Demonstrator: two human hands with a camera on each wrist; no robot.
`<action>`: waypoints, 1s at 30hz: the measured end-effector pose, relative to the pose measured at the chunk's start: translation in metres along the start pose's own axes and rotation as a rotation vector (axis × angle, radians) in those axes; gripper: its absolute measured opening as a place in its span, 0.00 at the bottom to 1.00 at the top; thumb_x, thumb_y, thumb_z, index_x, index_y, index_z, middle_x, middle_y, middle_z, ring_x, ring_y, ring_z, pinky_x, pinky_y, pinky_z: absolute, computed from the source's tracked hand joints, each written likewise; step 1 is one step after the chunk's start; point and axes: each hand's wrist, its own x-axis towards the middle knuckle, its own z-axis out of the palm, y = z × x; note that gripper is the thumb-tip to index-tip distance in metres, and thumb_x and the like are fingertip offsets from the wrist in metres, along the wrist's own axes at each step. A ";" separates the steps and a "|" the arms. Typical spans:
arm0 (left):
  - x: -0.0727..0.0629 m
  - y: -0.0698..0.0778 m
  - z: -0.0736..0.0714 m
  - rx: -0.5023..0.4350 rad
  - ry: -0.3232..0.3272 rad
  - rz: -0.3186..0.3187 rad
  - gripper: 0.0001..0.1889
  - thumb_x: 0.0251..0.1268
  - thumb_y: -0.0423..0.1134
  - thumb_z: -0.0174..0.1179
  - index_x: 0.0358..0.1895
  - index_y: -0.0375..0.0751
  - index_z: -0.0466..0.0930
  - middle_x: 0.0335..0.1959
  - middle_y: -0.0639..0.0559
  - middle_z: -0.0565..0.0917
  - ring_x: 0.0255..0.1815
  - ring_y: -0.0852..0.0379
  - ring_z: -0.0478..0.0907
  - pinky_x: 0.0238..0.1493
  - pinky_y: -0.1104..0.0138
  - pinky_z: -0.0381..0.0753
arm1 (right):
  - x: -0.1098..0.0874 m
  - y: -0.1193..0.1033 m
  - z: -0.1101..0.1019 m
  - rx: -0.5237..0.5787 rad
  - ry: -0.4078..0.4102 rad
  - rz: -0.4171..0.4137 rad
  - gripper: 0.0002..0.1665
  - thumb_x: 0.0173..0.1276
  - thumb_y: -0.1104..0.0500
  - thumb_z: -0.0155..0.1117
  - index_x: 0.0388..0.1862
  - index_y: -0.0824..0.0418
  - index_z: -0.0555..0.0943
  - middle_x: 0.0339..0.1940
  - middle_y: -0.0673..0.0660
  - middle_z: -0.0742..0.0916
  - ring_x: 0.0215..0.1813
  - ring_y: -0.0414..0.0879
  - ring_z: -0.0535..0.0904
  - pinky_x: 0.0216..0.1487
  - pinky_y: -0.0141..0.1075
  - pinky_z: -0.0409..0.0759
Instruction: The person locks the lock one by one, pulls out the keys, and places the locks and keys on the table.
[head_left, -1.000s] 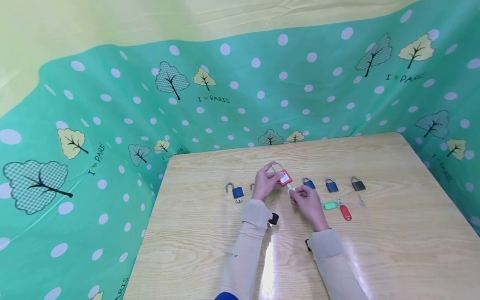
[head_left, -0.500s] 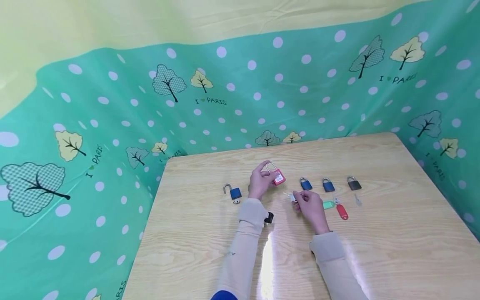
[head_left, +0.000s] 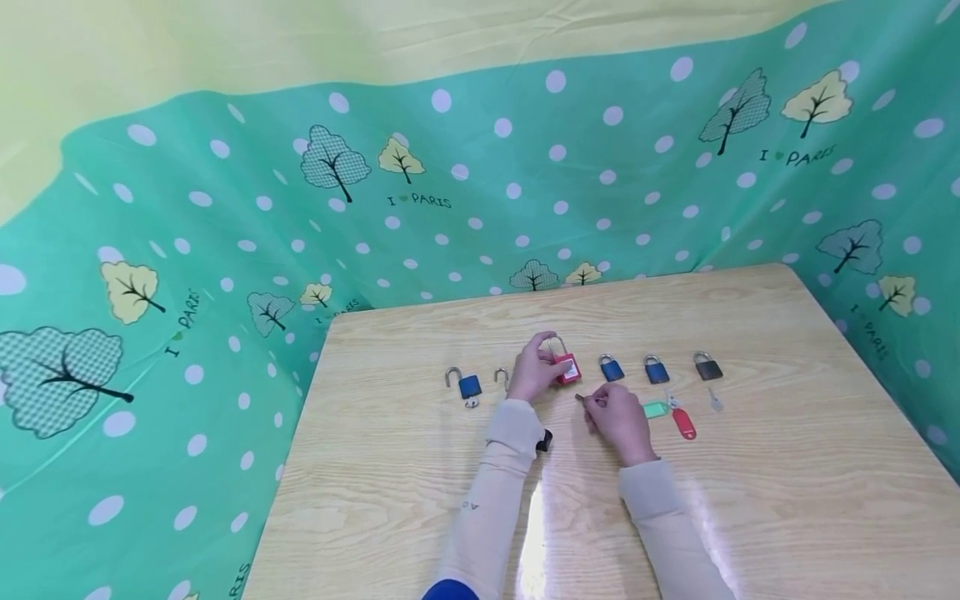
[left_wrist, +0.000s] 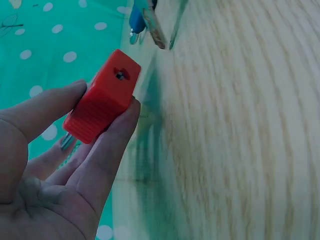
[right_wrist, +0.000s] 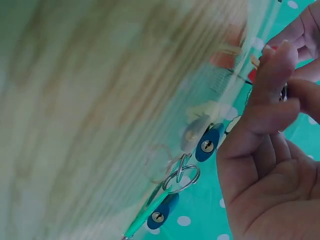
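My left hand [head_left: 531, 373] holds a red padlock [head_left: 567, 368] by its sides, a little above the table. The padlock's shackle points up and away, and a white label shows on its front. In the left wrist view, the keyhole end of the red padlock [left_wrist: 107, 95] faces the camera, held between thumb and fingers with nothing in the keyhole. Just right of it, my right hand [head_left: 621, 417] pinches a small key [head_left: 580, 398], its tip apart from the padlock. Fingers hide most of the key, though its brassy tip shows in the right wrist view.
Two blue padlocks [head_left: 611, 367] and a dark padlock [head_left: 707, 367] lie to the right. Before them are a green key tag [head_left: 655, 409], a red key tag [head_left: 684, 423] and a loose key [head_left: 716, 402]. An unlocked blue padlock [head_left: 469, 387] lies left, near another shackle [head_left: 501, 377].
The key has come away from the padlock's bottom and now points at it from lower right. The right hand has shifted its fingers on the key. The left hand has tilted the padlock.
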 end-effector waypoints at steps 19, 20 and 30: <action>0.006 -0.001 0.013 0.269 0.018 -0.019 0.36 0.58 0.44 0.72 0.70 0.45 0.70 0.54 0.48 0.83 0.48 0.55 0.80 0.57 0.61 0.79 | -0.001 -0.008 0.001 -0.374 -0.047 -0.013 0.16 0.72 0.52 0.60 0.34 0.65 0.76 0.26 0.59 0.82 0.27 0.52 0.76 0.24 0.43 0.72; 0.006 -0.001 0.013 0.277 0.015 -0.017 0.36 0.58 0.45 0.72 0.70 0.45 0.70 0.54 0.47 0.83 0.49 0.54 0.80 0.57 0.60 0.78 | -0.002 -0.008 0.001 -0.370 -0.047 -0.009 0.16 0.72 0.52 0.60 0.34 0.65 0.75 0.26 0.59 0.81 0.27 0.52 0.76 0.24 0.43 0.72; 0.002 -0.003 0.009 0.286 0.040 -0.001 0.32 0.58 0.47 0.72 0.66 0.47 0.74 0.51 0.49 0.77 0.38 0.59 0.75 0.41 0.66 0.78 | -0.003 -0.015 -0.004 -0.322 -0.023 -0.012 0.30 0.75 0.49 0.57 0.54 0.78 0.69 0.34 0.69 0.84 0.31 0.58 0.81 0.27 0.47 0.78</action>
